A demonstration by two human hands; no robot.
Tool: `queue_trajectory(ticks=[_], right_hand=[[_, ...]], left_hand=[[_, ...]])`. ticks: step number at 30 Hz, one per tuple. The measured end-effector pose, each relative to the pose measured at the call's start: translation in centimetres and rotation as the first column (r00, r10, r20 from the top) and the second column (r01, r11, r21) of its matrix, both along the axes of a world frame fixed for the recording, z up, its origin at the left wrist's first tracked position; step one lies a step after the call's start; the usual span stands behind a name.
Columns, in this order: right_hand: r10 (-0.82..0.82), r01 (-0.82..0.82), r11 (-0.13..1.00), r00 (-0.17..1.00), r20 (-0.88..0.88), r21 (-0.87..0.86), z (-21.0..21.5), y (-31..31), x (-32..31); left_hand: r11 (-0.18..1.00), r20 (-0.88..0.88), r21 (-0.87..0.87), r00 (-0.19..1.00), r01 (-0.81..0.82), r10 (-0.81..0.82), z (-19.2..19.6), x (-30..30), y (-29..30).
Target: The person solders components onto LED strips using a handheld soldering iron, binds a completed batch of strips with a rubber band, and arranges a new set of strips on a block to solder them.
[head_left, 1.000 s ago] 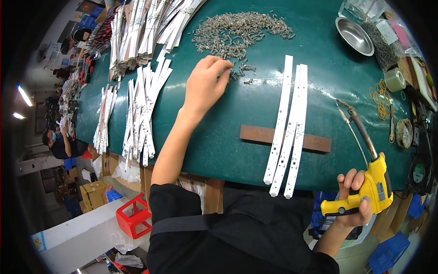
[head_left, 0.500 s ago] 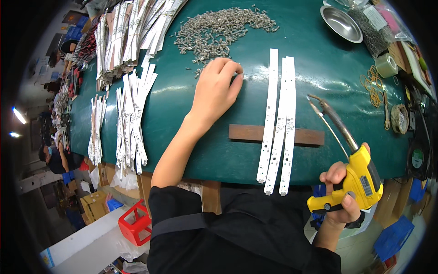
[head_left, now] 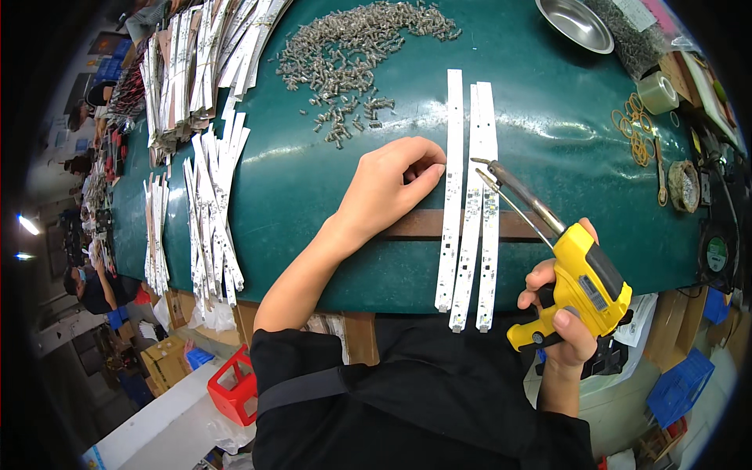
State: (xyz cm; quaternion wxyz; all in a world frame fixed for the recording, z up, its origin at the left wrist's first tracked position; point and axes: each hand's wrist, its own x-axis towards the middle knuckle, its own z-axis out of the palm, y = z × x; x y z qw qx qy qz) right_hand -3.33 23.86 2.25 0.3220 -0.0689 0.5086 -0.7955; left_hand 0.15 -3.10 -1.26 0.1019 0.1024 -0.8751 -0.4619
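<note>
Three narrow white circuit board strips (head_left: 449, 188) lie side by side across a brown wooden bar (head_left: 415, 225) on the green table. My left hand (head_left: 388, 184) is at the left strip, thumb and forefinger curled together by its edge; what they hold, if anything, is too small to make out. In my right hand (head_left: 576, 333) is a yellow soldering gun (head_left: 587, 286), gripped by its handle. Its dark tip, with a thin guide tube below, hovers around the right-hand strips; whether it touches them I cannot tell.
Small metal-coloured parts (head_left: 345, 59) form a pile at the back. Bundled white strips (head_left: 211, 204) lie to the left. A steel bowl (head_left: 576, 23), a clear tape roll (head_left: 658, 92) and rubber bands (head_left: 638, 129) sit at the right. A red stool (head_left: 235, 388) stands below.
My left hand has come away from the pile of small parts, toward me and right, to the left strip. My right hand has brought the soldering gun left over the strips.
</note>
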Motion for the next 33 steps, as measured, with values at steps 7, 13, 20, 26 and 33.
queue_trajectory(ticks=[7,13,20,26,33], right_hand=[[0.002,-0.002,1.0,1.0,0.024,-0.019,-0.3,-0.4,0.1],[-0.008,0.008,1.0,1.0,0.016,-0.011,-0.3,-0.5,0.1],[-0.029,0.029,1.0,0.999,0.022,-0.001,-0.3,-0.6,-0.1],[-0.033,0.033,0.999,0.999,0.016,-0.013,0.2,-1.0,0.0],[0.079,-0.076,0.995,0.996,-0.05,0.063,0.5,-1.2,-0.4]], left_hand=[[0.989,-0.092,-0.143,0.994,0.039,-0.053,-0.5,-0.1,0.0],[0.972,-0.151,-0.229,0.985,0.044,-0.08,-0.9,-0.1,-0.1],[0.952,-0.191,-0.304,0.976,0.044,-0.107,-1.2,-0.3,0.0],[0.803,-0.233,-0.595,0.949,0.035,-0.214,-1.2,-0.1,0.2],[0.902,-0.228,-0.43,0.962,0.037,-0.148,-1.6,0.1,-0.4]])
